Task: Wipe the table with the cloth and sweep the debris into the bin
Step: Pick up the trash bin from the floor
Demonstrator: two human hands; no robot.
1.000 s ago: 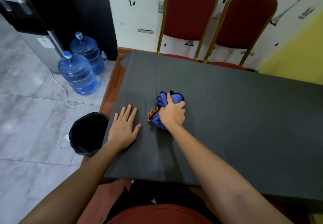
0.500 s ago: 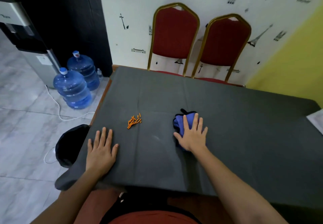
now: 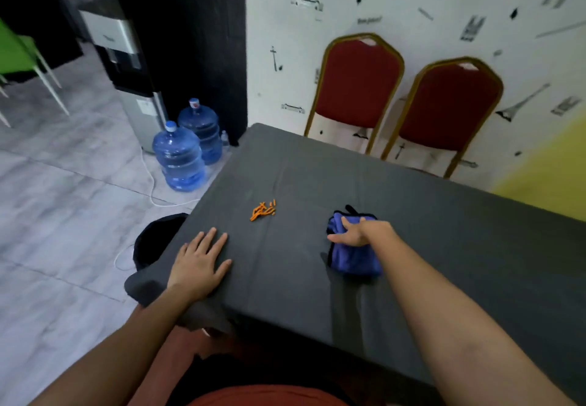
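Head view: the sweeping is unfinished, by my reading. A small heap of orange stick-like debris (image 3: 263, 211) lies on the dark grey cloth-covered table (image 3: 444, 247), not yet in the round black bin (image 3: 152, 240), which stands on the floor just off the table's edge at about nine o'clock from the heap. The crumpled blue cloth with black trim (image 3: 352, 253) sits on the table well apart from the debris, at roughly four o'clock from it. The right hand (image 3: 358, 232) rests on top of the cloth, fingers curled into its folds in what looks like a loose hold rather than a tight clamp. The left hand (image 3: 199, 263) lies flat and spread, palm down, near the table's corner beside the bin, holding nothing. What remains, I judge, is to push the heap toward nine o'clock and over the edge into the bin.

Most of the bin is hidden behind the table's edge and drooping cover, so its contents cannot be seen. The frame is blurred; the individual debris pieces cannot be counted.
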